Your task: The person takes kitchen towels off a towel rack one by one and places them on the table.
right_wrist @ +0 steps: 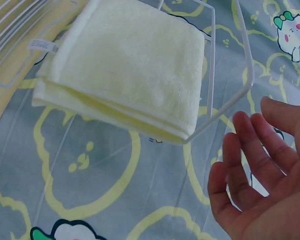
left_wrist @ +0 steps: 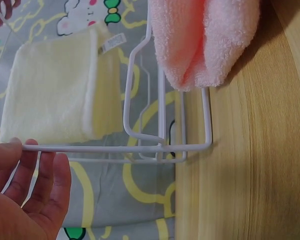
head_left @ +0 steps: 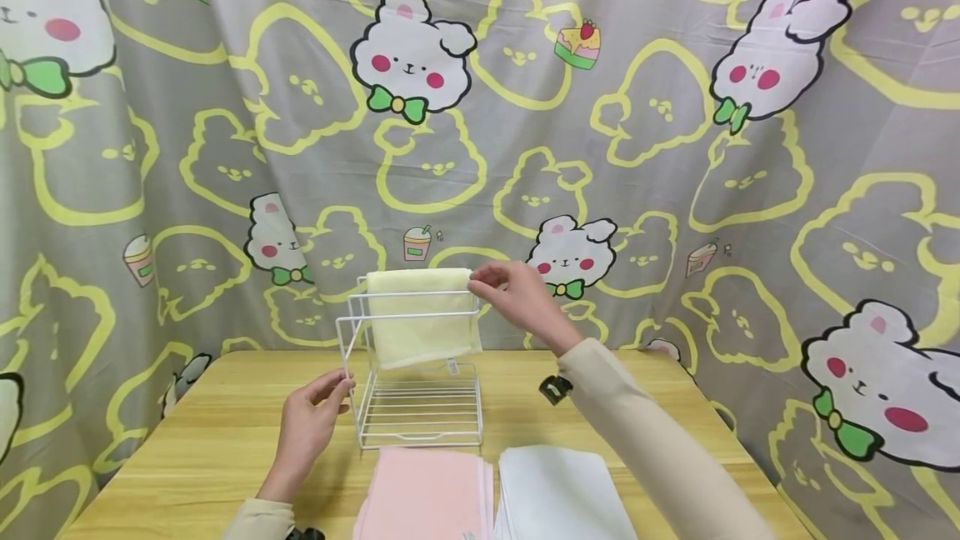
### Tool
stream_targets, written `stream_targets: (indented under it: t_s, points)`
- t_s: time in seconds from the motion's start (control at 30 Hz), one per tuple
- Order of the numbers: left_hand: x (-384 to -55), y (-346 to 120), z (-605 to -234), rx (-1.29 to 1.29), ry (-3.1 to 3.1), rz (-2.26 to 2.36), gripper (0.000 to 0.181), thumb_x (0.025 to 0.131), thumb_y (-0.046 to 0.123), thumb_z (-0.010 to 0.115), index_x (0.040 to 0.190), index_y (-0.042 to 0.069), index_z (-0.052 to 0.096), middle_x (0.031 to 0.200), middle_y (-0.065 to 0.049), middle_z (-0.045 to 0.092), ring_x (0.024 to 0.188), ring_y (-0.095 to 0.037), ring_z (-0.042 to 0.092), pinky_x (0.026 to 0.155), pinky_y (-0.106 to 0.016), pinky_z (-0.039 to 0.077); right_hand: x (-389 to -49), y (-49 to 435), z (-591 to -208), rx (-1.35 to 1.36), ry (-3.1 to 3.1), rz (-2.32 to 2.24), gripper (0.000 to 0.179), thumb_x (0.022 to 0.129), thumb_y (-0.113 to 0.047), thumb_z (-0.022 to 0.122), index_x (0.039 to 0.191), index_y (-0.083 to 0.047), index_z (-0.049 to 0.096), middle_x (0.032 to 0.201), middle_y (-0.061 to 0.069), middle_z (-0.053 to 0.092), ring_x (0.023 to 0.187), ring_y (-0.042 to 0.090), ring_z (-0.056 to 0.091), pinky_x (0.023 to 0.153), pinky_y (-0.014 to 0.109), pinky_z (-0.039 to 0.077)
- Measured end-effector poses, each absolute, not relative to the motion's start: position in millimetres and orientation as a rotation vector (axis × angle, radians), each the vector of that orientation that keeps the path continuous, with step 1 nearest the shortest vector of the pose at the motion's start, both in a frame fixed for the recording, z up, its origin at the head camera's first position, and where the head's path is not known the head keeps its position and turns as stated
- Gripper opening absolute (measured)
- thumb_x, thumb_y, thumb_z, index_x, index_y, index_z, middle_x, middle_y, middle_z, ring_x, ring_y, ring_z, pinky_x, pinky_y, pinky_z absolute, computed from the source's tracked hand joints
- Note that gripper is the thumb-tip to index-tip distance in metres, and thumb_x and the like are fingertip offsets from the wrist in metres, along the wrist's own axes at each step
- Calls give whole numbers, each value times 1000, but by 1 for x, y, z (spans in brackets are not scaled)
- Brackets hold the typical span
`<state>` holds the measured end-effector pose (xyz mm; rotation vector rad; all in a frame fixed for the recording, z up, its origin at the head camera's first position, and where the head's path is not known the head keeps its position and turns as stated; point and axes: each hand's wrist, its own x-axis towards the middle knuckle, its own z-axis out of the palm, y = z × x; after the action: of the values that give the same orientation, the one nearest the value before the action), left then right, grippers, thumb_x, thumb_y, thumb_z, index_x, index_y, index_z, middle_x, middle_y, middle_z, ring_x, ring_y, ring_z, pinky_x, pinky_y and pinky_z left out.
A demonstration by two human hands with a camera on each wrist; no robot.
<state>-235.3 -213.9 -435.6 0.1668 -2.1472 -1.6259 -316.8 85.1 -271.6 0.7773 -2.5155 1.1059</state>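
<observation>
A pale yellow towel (head_left: pixel 420 327) hangs folded over a bar of the white wire rack (left_wrist: pixel 90 148), its small label at the lower edge. My left hand (head_left: pixel 311 419) pinches the rack's front left upright between thumb and fingers. Beside the rack's top right end is my right hand (head_left: pixel 517 294), fingers loosely bent. The right wrist view shows that hand's fingertips (right_wrist: pixel 241 120) apart from both wire and towel, with nothing held. Below the hanging towel, the rack's slatted bottom shelf (head_left: pixel 420 418) stands on the wooden table.
Nearer me on the wooden table (head_left: pixel 217 432) lie a folded pink towel stack (head_left: pixel 423 494) and, to its right, a folded whitish-blue towel stack (head_left: pixel 562 490). A grey curtain (head_left: pixel 517 182) with cartoon rabbits surrounds the table's back and sides.
</observation>
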Motion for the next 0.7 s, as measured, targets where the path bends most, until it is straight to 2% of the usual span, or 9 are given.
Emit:
stream_targets:
  t_s: [0.4,0.5,0.7]
  points:
    - [-237,-213,-439,171,-2151,-1629,26,94,17,67,115,2,70,110,-17,71,84,3,63,75,-28,63,-346,59,-262,755,-2510,1165,21,90,-29,72,108,-19,72,97,-6,71,90,11,64,76,30,57]
    - [-237,-214,-439,176,-2145,-1623,26,94,17,67,115,2,71,109,-16,71,83,3,63,75,-26,63,-351,54,-263,751,-2537,1159,25,89,-30,73,111,-18,71,102,-5,71,94,12,63,78,30,57]
    - [-237,-214,-438,158,-2134,-1613,26,94,17,67,114,0,71,106,-17,72,83,3,63,72,-21,62,-360,44,-267,760,-2594,1132,32,89,-30,73,118,-16,69,117,2,69,107,16,59,91,35,56]
